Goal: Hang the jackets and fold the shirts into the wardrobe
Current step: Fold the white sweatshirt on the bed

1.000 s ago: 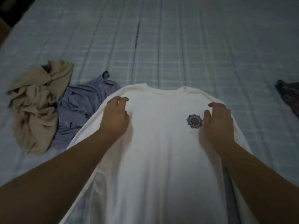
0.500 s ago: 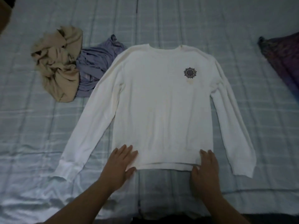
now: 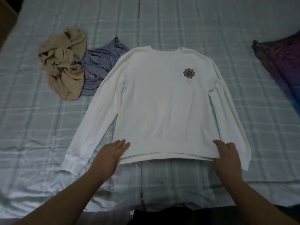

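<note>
From the head camera, a white long-sleeved shirt [image 3: 162, 103] lies spread flat, front up, on a bed [image 3: 211, 21] covered in a pale blue checked sheet. Its collar points away from the person and both sleeves run down along its sides. A small dark round emblem [image 3: 189, 73] sits on the chest, toward the right.

The left hand [image 3: 108, 156] lies palm down at the shirt's lower left corner, its fingers [image 3: 121, 144] stretched out flat and together over the hem, gripping nothing. The right hand [image 3: 227, 157] rests at the lower right corner, its fingers [image 3: 219, 144] loosely curled down onto the cloth; whether they pinch the hem cannot be told.

Beyond the left sleeve a crumpled tan garment [image 3: 65, 65] lies touching a bunched lavender garment [image 3: 99, 67], which the shirt's shoulder partly overlaps. A purple patterned cloth [image 3: 282, 62] lies at the bed's right edge, well apart from the shirt.
</note>
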Available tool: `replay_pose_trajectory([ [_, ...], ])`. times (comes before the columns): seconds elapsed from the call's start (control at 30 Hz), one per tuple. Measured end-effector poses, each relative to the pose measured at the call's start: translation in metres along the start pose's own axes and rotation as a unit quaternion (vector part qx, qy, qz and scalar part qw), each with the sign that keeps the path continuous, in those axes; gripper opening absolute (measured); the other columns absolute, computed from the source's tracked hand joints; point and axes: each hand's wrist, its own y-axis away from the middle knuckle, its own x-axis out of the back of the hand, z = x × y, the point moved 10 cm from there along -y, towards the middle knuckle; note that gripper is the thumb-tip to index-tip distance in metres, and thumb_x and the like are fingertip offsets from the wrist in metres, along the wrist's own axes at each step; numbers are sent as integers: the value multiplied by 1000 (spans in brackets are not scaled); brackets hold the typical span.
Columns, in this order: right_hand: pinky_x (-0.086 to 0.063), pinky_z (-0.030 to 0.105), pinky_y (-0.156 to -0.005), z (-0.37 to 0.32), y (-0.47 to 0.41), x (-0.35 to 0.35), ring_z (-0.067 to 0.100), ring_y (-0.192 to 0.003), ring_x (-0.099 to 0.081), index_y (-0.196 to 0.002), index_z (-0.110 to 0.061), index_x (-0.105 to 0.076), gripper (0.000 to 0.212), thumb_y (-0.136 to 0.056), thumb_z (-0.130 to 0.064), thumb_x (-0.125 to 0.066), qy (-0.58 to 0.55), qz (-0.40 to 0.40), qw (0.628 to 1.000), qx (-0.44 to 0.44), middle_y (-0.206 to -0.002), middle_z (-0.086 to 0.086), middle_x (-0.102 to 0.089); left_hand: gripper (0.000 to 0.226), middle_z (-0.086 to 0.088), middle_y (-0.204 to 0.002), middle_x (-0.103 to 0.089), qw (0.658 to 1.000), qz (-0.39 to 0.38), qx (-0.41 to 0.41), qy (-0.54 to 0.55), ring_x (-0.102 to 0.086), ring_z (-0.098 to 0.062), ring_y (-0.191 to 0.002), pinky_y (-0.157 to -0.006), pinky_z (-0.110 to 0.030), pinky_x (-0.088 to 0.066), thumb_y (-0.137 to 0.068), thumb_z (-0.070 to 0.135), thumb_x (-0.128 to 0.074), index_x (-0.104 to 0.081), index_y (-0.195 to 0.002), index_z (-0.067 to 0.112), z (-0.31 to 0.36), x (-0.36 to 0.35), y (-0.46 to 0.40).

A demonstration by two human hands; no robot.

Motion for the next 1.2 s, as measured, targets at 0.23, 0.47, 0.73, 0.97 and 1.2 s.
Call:
replay_pose_trajectory([
  [0.23, -53, 50, -82, 23, 31, -45, 43, -115, -59, -140, -16, -49, 75, -67, -4, -60, 261, -121, 945, 156, -136, 19, -57, 69, -7, -146, -51, 997, -71, -4, -28, -49, -29, -133, -104, -43, -44, -80, 6, -43, -42, -147, 24, -8, -36, 18],
  [0.47, -51, 58, -92, 37, 44, -86, 49, -117, -56, -137, -2, -54, 94, -48, -17, -81, 241, -258, 931, 95, -137, 27, -53, 71, -1, -162, -15, 988, -114, 45, -97, -18, -27, -150, -119, -48, -16, -88, 48, -22, -19, -156, 25, 4, -48, 24],
  [0.73, -32, 45, -113, 63, 23, 9, 32, -135, -41, -147, -13, -43, 60, -87, -11, -51, 31, -150, 985, -77, -149, 13, -42, 67, -9, -158, -31, 999, -36, 3, -11, -28, -32, -146, -118, -44, -26, -89, 39, -26, -31, -153, 19, 99, 19, -39],
  [0.97, -39, 45, -105, 175, -25, 31, 41, -121, -49, -135, 5, -44, 55, -89, -16, -65, -96, -39, 943, -316, -133, 28, -50, 62, 0, -162, -18, 996, 4, -64, 68, -12, -20, -151, -122, -31, -11, -95, 29, -37, -23, -156, 22, 232, -12, -150],
  [1.2, -45, 31, -74, 200, -44, -5, 26, -87, -61, -85, -9, -54, 16, -86, -22, -62, -142, -177, 929, -294, -89, 10, -60, 63, 2, -164, -12, 992, -49, -38, 107, -3, -16, -152, -124, -37, -10, -99, 17, -44, -19, -156, 23, 340, -58, -222],
])
